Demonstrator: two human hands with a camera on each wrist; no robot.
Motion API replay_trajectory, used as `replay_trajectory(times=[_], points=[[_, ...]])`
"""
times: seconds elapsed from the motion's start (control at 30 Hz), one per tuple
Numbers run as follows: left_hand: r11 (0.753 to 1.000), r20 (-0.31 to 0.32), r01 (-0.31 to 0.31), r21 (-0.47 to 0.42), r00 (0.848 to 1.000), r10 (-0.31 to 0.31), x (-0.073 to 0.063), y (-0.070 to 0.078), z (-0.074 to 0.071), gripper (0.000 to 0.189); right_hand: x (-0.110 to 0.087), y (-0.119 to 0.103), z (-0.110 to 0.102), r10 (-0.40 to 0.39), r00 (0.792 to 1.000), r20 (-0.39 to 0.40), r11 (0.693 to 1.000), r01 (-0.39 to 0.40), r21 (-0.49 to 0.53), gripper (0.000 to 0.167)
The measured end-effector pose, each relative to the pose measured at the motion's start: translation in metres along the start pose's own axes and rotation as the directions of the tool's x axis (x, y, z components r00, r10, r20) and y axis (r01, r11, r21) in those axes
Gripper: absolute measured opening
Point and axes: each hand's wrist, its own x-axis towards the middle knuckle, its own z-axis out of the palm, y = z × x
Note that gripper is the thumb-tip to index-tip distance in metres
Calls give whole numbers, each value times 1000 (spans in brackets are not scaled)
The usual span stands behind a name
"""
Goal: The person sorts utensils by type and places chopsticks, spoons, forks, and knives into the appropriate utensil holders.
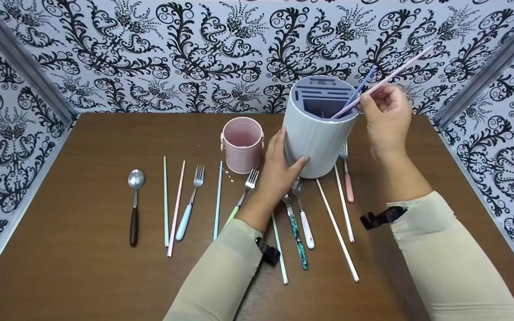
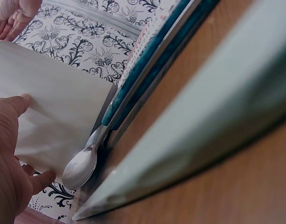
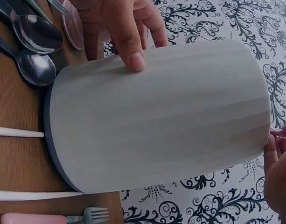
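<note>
A white cylindrical utensil holder [image 1: 317, 145] with a grey slotted top stands on the table in the head view. My left hand [image 1: 279, 171] grips its lower left side, the thumb in front, as the right wrist view also shows. At its rim, my right hand [image 1: 388, 118] pinches a pink chopstick [image 1: 404, 66], slanted, with its lower end over the holder's large opening. A blue chopstick [image 1: 366, 80] leans out of the same opening beside it. Close to the holder's base lie a teal-handled spoon [image 1: 296, 236] and a white-handled spoon [image 1: 307, 229].
Left of the holder stands a pink bucket [image 1: 243, 156]. Across the brown table [image 1: 83, 276] lie a dark-handled spoon [image 1: 134, 218], a blue-handled fork [image 1: 185, 218], a green-handled fork [image 1: 250, 182], a pink-handled fork [image 1: 348, 185] and several chopsticks. Patterned walls [image 1: 230, 58] enclose the table.
</note>
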Motion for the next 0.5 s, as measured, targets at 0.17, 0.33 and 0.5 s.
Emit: replay_trajectory(times=[0.17,0.33,0.5], points=[[1000,-2,-6,-5,1000,6,0,0,0,93,1,-1,-2,30,999,17,999,-30,-27,17],[1000,-3,-11,-8,1000,11,0,-1,-1,92,1,-2,-1,22,999,26,998,-21,-53,15],[1000,-3,-19,-11,1000,18,0,-1,0,91,0,-1,-1,13,1000,15,998,-12,-66,15]])
